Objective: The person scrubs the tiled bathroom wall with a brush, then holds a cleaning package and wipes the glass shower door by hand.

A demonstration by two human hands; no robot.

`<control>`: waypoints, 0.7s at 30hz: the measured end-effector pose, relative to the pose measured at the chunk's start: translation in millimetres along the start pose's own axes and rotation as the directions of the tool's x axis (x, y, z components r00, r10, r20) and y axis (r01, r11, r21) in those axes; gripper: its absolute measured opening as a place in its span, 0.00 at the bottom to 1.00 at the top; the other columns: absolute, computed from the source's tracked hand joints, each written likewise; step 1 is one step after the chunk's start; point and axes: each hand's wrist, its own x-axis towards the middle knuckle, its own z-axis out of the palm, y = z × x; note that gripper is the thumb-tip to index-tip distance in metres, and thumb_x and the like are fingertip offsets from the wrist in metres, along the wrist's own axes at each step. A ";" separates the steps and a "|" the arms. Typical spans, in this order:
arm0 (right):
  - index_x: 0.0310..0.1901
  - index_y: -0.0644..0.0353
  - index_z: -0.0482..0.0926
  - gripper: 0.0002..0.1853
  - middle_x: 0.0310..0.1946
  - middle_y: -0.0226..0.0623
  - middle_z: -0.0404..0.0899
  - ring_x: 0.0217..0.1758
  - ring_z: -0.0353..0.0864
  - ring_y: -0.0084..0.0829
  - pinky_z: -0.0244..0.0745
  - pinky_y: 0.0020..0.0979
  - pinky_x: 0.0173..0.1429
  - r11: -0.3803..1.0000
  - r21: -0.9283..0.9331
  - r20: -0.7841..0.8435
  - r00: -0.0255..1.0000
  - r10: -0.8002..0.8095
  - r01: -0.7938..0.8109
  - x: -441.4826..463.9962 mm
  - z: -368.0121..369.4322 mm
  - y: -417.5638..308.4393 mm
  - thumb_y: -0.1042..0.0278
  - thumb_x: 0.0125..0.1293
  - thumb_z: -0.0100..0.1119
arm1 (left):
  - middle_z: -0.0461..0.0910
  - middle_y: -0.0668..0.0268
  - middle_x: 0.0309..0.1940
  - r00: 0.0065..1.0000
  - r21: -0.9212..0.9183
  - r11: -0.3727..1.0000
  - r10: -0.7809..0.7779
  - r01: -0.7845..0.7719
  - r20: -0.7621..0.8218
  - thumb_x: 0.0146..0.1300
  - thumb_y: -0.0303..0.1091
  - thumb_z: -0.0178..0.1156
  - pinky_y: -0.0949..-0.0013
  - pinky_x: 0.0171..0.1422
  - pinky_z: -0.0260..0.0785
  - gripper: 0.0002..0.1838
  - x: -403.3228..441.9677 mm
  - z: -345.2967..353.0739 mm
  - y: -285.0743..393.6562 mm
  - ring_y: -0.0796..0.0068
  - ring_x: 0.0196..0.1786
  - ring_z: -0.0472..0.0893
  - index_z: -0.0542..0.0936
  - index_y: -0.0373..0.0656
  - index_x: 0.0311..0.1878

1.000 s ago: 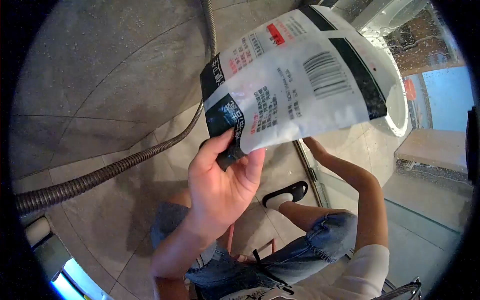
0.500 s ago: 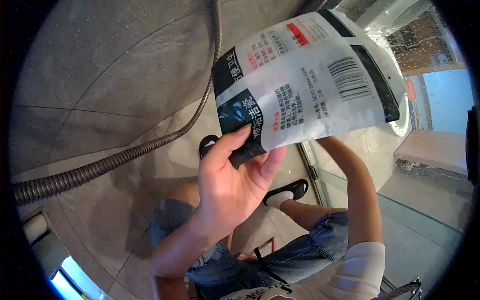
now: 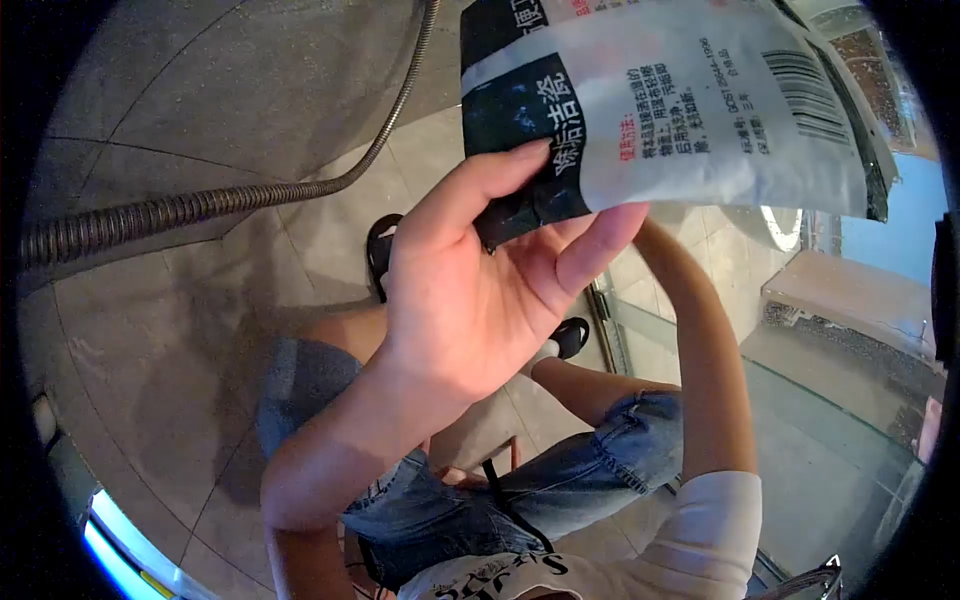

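A white and black plastic packet of cleaner (image 3: 690, 110), printed with Chinese text and a barcode, fills the upper part of the view. My left hand (image 3: 480, 270) is closed on its lower left corner, thumb on the printed face and the other fingers partly behind. From the lower right, my right forearm (image 3: 705, 340) reaches up behind the packet, which hides that hand. The packet's top runs out of the frame, so I cannot see whether it is open.
A ribbed metal hose (image 3: 200, 205) curves across the left, in front of a grey tiled wall (image 3: 250, 80). To the right are a glass panel (image 3: 800, 420), a ledge (image 3: 850, 300) and part of a white rounded fixture (image 3: 782, 228). Black sandals (image 3: 380, 250) rest on the tiled floor.
The packet and my left hand have shifted up and to the right in view. Its right edge has tipped away, and the top has left the frame. My left hand keeps its grip.
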 end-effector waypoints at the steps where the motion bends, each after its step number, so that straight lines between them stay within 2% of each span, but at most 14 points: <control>1: 0.55 0.54 0.52 0.24 0.58 0.32 0.46 0.62 0.39 0.30 0.31 0.36 0.63 1.000 0.008 0.024 0.999 -0.025 0.024 -16.5 1.5 -11.7 0.61 0.56 0.33 | 0.66 0.53 0.44 1.000 -0.019 1.000 -0.018 0.018 0.005 0.54 0.29 0.45 0.72 0.43 0.70 0.16 -1.2 -0.1 0.9 0.64 0.50 0.66 0.64 0.30 0.45; 5: 0.56 0.54 0.51 0.24 0.58 0.31 0.45 0.62 0.39 0.30 0.30 0.36 0.64 0.982 0.041 0.107 0.977 -0.186 0.183 -98.1 -8.5 -44.5 0.60 0.56 0.33 | 0.69 0.53 0.40 0.999 -0.101 0.994 -0.051 0.049 -0.018 0.54 0.30 0.44 0.72 0.43 0.70 0.15 -8.7 2.8 0.7 0.65 0.45 0.70 0.66 0.30 0.43; 7: 0.56 0.54 0.51 0.24 0.59 0.31 0.45 0.62 0.39 0.30 0.30 0.36 0.64 0.976 0.044 0.110 0.970 -0.216 0.212 -126.7 -6.9 -44.0 0.60 0.56 0.33 | 0.73 0.56 0.35 0.994 -0.040 0.999 -0.033 0.038 0.101 0.54 0.31 0.44 0.71 0.42 0.71 0.14 -11.6 -0.3 -1.6 0.66 0.37 0.74 0.68 0.31 0.40; 8: 0.56 0.53 0.51 0.24 0.59 0.31 0.45 0.62 0.39 0.30 0.30 0.36 0.64 0.980 0.036 0.104 0.975 -0.198 0.196 -133.2 -3.5 -37.5 0.60 0.56 0.33 | 0.74 0.57 0.31 0.999 -0.026 0.999 -0.047 0.047 0.007 0.54 0.32 0.43 0.71 0.41 0.71 0.13 -13.1 2.2 -0.5 0.68 0.31 0.76 0.69 0.32 0.39; 15: 0.56 0.53 0.50 0.24 0.59 0.30 0.44 0.63 0.38 0.30 0.29 0.37 0.64 0.999 -0.046 0.007 1.000 0.021 -0.020 -38.8 34.3 40.3 0.60 0.57 0.32 | 0.73 0.56 0.35 0.997 -0.004 1.000 -0.008 0.008 0.071 0.54 0.32 0.44 0.70 0.41 0.71 0.14 -11.6 -1.7 10.3 0.67 0.38 0.74 0.67 0.33 0.41; 17: 0.56 0.52 0.50 0.24 0.59 0.30 0.43 0.63 0.38 0.31 0.29 0.37 0.64 0.996 -0.081 -0.003 0.999 0.041 -0.041 -20.0 34.6 53.0 0.60 0.57 0.32 | 0.73 0.57 0.36 0.996 -0.052 0.998 -0.020 0.024 0.082 0.54 0.32 0.44 0.69 0.43 0.70 0.14 -9.8 -2.5 11.5 0.67 0.38 0.74 0.67 0.34 0.42; 21: 0.57 0.52 0.49 0.24 0.59 0.30 0.43 0.63 0.37 0.31 0.28 0.37 0.64 0.993 -0.114 0.044 0.999 -0.007 0.012 -20.1 32.4 43.5 0.59 0.57 0.32 | 0.73 0.57 0.37 0.996 0.044 0.999 0.016 -0.020 0.091 0.54 0.31 0.43 0.68 0.47 0.68 0.14 -0.1 -6.0 1.9 0.67 0.40 0.73 0.67 0.34 0.42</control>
